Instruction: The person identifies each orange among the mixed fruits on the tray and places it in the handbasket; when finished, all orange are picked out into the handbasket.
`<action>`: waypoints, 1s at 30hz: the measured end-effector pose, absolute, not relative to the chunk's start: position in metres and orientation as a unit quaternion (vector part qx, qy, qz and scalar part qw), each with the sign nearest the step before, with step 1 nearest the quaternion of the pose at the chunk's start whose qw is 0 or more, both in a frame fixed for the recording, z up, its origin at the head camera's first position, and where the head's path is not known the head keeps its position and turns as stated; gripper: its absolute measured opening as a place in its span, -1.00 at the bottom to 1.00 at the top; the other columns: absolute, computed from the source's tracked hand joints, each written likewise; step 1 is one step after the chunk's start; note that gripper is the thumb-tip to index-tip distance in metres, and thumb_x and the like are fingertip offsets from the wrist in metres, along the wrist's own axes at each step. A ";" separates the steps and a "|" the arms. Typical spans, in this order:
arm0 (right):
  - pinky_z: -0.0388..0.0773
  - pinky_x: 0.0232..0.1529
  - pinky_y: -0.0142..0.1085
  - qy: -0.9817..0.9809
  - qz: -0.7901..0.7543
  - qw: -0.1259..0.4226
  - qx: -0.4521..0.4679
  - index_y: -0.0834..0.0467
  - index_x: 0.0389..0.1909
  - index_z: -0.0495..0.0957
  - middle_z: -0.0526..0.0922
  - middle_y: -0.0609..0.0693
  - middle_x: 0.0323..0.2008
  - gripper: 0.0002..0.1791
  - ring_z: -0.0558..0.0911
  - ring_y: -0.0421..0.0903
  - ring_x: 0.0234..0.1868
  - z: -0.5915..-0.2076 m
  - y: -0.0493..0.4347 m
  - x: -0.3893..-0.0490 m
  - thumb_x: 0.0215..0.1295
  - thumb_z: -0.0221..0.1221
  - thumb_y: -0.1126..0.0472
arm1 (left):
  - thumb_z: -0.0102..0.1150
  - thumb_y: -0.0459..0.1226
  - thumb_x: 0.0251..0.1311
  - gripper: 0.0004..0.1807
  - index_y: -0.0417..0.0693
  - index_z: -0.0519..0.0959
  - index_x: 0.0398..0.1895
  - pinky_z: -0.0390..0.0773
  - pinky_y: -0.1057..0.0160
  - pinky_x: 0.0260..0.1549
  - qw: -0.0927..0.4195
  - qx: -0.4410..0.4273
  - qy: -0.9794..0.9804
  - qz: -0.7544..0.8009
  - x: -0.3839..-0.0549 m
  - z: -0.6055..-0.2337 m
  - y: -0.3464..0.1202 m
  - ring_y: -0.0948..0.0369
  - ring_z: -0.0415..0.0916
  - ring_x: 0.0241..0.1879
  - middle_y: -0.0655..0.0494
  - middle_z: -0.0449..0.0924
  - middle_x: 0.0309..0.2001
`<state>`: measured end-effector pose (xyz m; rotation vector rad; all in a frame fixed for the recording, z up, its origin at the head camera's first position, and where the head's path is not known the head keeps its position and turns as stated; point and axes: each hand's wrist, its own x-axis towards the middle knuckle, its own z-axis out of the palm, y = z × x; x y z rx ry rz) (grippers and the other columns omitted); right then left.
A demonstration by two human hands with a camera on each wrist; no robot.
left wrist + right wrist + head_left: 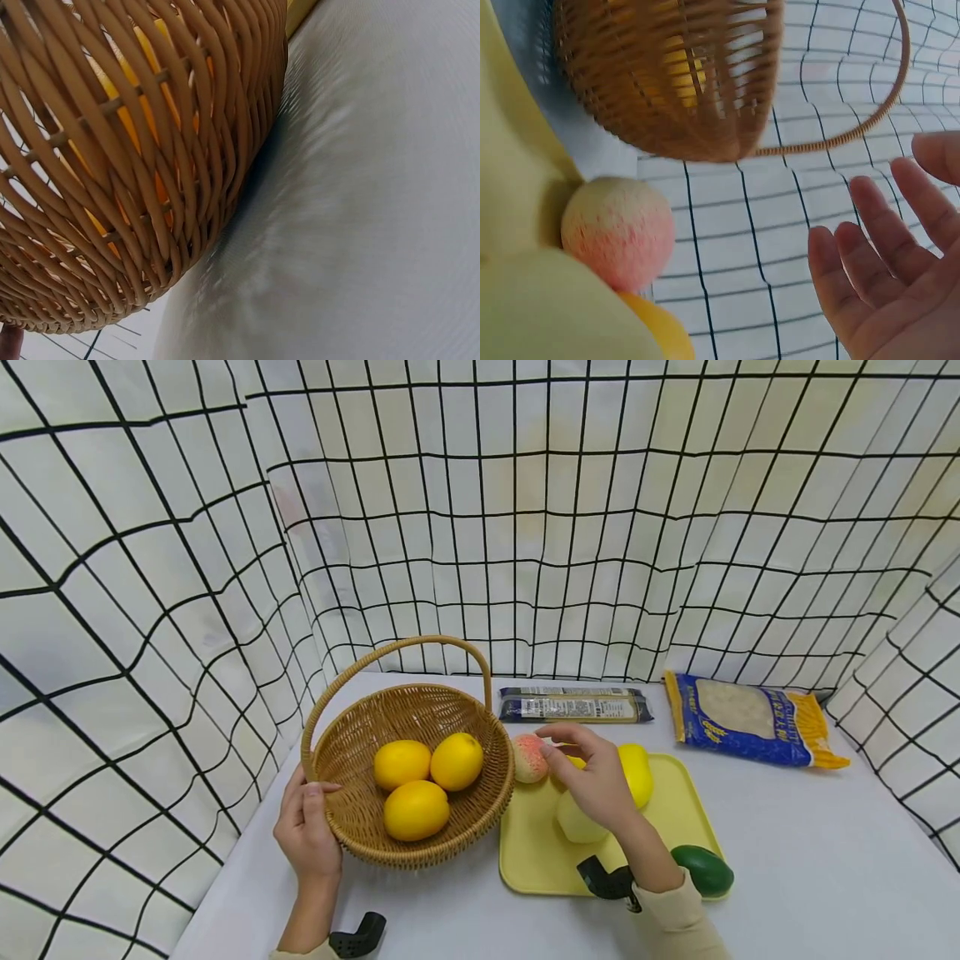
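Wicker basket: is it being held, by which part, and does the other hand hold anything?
The left hand holds the wicker basket by its rim, near the handle. The right hand holds nothing; its fingers are apart from the peach.

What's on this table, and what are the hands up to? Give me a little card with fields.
Left hand: grips the rim of the wicker basket
Basket contents: three yellow fruits
Right hand: holds nothing, near the pink-and-cream fruit
Yellow tray: pale round fruit on it, dark green fruit at a near corner
Behind: dark packet, blue-and-yellow bag
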<state>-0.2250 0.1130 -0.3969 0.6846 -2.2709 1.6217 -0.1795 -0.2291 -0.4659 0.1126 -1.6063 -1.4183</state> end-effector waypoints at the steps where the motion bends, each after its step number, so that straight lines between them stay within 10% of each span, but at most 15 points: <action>1: 0.52 0.08 -0.08 -0.789 0.555 0.130 0.231 0.12 0.03 0.61 0.64 0.00 0.05 -0.75 0.56 0.02 0.06 -0.398 0.117 -0.227 0.37 0.17 0.23 | -0.14 -0.38 0.36 -0.61 -0.55 0.54 -0.50 0.30 0.35 0.22 0.479 0.046 -0.657 -0.580 -0.180 -0.466 -0.229 0.17 0.39 0.24 -0.12 0.51 0.20; 15: 0.47 -0.03 -0.52 -0.848 0.506 0.096 0.126 0.18 0.11 0.55 0.63 0.06 0.05 -0.62 0.58 -0.03 0.07 -0.405 0.179 -0.247 0.42 0.11 0.04 | -0.08 -0.34 0.36 -0.62 -0.48 0.56 -0.50 0.32 0.31 0.22 0.479 0.038 -0.651 -0.587 -0.179 -0.467 -0.230 0.11 0.39 0.26 -0.07 0.54 0.17; 23: 0.50 0.11 0.00 -0.861 0.491 0.079 0.108 0.17 0.12 0.55 0.62 0.11 0.06 -0.59 0.57 0.03 0.08 -0.413 0.189 -0.253 0.42 0.11 -0.01 | -0.11 -0.37 0.36 -0.63 -0.52 0.55 -0.49 0.30 0.33 0.22 0.477 0.043 -0.651 -0.589 -0.179 -0.466 -0.230 0.16 0.39 0.25 -0.05 0.53 0.17; 30: 0.46 0.15 0.05 -0.875 0.472 0.039 0.094 0.16 0.18 0.52 0.61 0.15 0.08 -0.54 0.55 0.12 0.13 -0.421 0.195 -0.256 0.41 0.12 -0.03 | -0.12 -0.38 0.37 -0.62 -0.54 0.54 -0.49 0.33 0.33 0.21 0.479 0.039 -0.650 -0.589 -0.180 -0.467 -0.230 0.16 0.40 0.24 -0.20 0.52 0.17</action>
